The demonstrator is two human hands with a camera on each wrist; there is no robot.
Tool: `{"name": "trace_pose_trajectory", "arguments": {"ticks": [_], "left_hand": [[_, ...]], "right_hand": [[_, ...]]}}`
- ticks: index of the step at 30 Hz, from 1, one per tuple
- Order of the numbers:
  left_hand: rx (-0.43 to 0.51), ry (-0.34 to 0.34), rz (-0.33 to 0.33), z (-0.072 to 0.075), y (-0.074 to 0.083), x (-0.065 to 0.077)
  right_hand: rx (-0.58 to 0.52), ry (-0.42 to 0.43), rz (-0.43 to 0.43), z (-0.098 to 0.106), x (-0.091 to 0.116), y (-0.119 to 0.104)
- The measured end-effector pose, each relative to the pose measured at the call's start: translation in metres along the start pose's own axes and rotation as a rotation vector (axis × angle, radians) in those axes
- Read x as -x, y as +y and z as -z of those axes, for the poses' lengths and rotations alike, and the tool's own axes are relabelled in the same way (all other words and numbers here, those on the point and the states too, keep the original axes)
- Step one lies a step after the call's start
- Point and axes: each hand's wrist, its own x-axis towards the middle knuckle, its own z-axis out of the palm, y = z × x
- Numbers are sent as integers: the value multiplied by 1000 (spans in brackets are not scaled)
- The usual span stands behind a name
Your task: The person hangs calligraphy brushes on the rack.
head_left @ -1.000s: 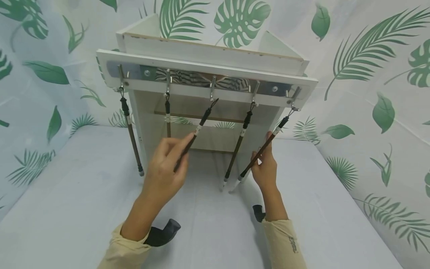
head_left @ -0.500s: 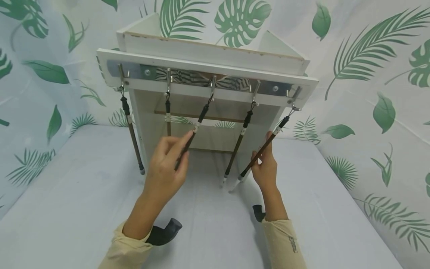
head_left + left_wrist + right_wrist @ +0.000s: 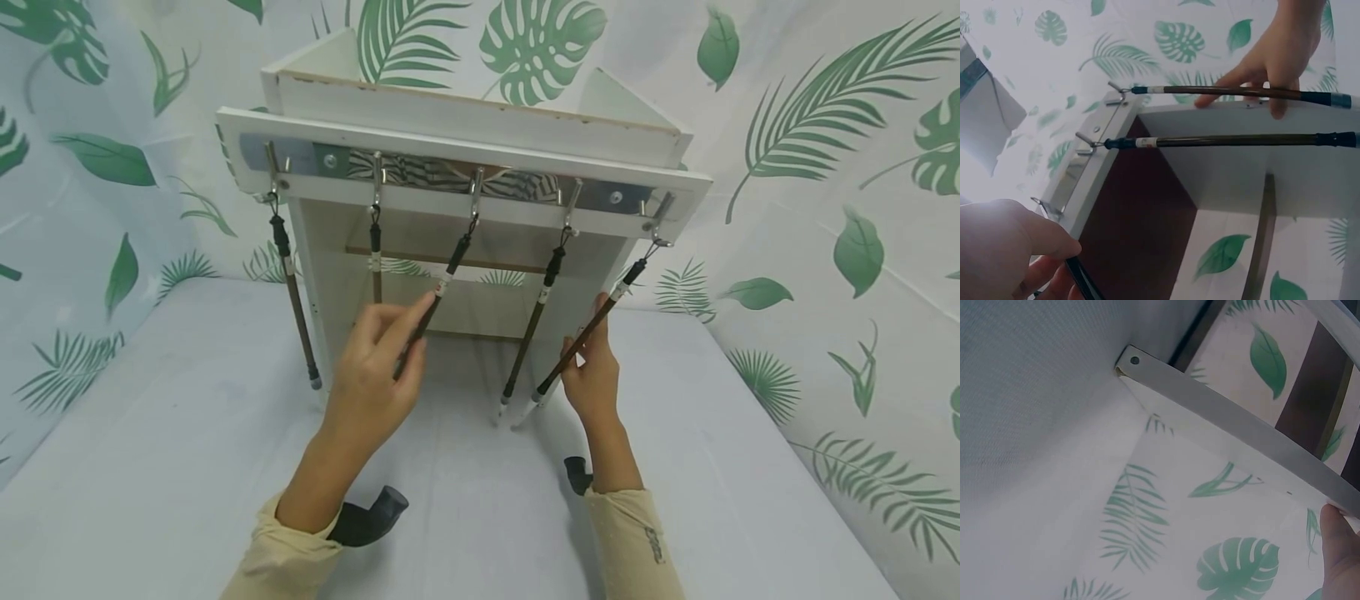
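In the head view my left hand (image 3: 375, 367) pinches the shaft of the middle calligraphy brush (image 3: 453, 265), which is tilted. The cord loop at its top meets the lower tip of the middle hook (image 3: 476, 192). My right hand (image 3: 592, 375) holds the front edge of the white stand's side panel (image 3: 1335, 114), thumb on the inner face, behind the rightmost brush (image 3: 581, 340). From the other hooks hang the far-left brush (image 3: 296, 308), the second brush (image 3: 375, 250) and the fourth brush (image 3: 536, 321). My left fingers hide the middle brush's lower end.
A white stand (image 3: 480, 108) carries the hook rail (image 3: 442, 177) across its front. It stands on a white-covered table (image 3: 187, 433), before a leaf-patterned backdrop (image 3: 817, 250). A dark curved piece (image 3: 371, 517) shows at my left wrist, another dark piece (image 3: 576, 475) at my right.
The middle brush's loop has moved from just right of the middle hook onto its tip. My left hand has shifted slightly right. My right hand has stayed on the panel.
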Motion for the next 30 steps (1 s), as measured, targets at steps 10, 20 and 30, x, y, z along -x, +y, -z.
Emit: {"name": "trace_pose_trajectory", "arguments": {"ticks": [10,20,30], "left_hand": [[-6,-10,-2,-2,0,1],[-6,-12,6,-1,1,1],[0,-9,-1,0,2,1]], "right_hand": [[-4,2,2,-1,0,1],[6,-6,-5,-1,0,0],[-13,1,7,0,1,0]]}}
